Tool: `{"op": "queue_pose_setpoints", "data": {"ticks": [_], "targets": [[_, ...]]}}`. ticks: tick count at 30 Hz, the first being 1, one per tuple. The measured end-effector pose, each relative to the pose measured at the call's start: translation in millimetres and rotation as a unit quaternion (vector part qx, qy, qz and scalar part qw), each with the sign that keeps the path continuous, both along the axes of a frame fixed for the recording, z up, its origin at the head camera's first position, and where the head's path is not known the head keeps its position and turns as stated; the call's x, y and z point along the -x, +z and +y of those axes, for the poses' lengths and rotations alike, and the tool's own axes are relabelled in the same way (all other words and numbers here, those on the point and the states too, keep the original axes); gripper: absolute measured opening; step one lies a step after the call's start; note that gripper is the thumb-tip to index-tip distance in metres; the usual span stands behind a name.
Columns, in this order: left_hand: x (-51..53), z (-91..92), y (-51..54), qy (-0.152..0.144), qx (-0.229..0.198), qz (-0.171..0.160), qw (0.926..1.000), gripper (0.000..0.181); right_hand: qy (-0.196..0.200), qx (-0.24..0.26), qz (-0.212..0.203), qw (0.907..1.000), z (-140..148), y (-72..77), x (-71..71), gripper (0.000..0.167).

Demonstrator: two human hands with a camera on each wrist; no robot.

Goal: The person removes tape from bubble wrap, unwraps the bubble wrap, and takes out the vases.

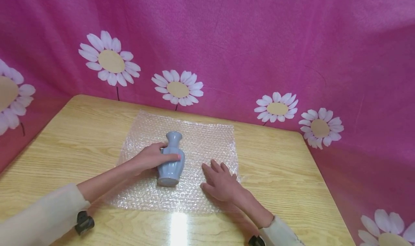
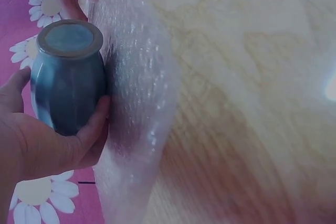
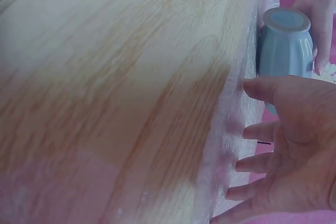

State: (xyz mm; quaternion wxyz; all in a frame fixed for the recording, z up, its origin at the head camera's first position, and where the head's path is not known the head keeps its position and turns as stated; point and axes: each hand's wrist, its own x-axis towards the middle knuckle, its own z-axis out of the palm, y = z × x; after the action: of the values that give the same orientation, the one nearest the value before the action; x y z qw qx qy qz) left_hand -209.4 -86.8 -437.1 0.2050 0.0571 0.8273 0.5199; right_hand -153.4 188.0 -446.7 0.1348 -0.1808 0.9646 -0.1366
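Observation:
A pale blue-grey ceramic vase (image 1: 172, 169) with a flared mouth and narrow neck lies on its side on a sheet of clear bubble wrap (image 1: 207, 141). Its mouth points to the far side, its base toward me. My left hand (image 1: 152, 157) grips the body from the left, thumb across the top; in the left wrist view the fingers curl round the vase (image 2: 68, 82). To the right of the vase, my right hand (image 1: 222, 184) rests on the bubble wrap with fingers spread. The right wrist view shows those fingertips (image 3: 252, 162) touching the sheet.
The bubble wrap lies flat on a light wood-grain table (image 1: 275, 159). A magenta cloth (image 1: 227, 40) printed with white daisies hangs behind the table and along its sides. A bright light reflection shows on the near part of the tabletop.

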Motion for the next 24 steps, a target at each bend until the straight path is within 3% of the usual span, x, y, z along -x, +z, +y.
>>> {"op": "queue_pose_setpoints", "data": {"ticks": [3, 8, 11, 20, 24], "targets": [[0.3, 3.3, 0.7, 0.001, 0.023, 0.004, 0.9997, 0.093, 0.001, 0.000, 0.001, 1.0000, 0.2, -0.5, -0.2, 0.065], [1.5, 6.9, 1.8, 0.006, 0.026, -0.021, 0.9994, 0.099, 0.000, -0.004, -0.004, 1.0000, 0.6, -1.4, -0.1, 0.065], [3.4, 7.4, 0.9, -0.001, 0.027, -0.019, 0.9995, 0.098, -0.001, -0.007, -0.003, 1.0000, 0.3, -1.0, -0.3, 0.065], [5.9, 4.1, -1.3, -0.030, -0.026, -0.049, 0.9980, 0.090, -0.001, -0.002, 0.007, 1.0000, -0.7, -0.2, -1.2, 0.065], [5.0, 3.9, -1.3, -0.029, -0.019, -0.044, 0.9984, 0.087, -0.001, -0.004, 0.006, 1.0000, -0.3, 0.2, -1.1, 0.065]]}}
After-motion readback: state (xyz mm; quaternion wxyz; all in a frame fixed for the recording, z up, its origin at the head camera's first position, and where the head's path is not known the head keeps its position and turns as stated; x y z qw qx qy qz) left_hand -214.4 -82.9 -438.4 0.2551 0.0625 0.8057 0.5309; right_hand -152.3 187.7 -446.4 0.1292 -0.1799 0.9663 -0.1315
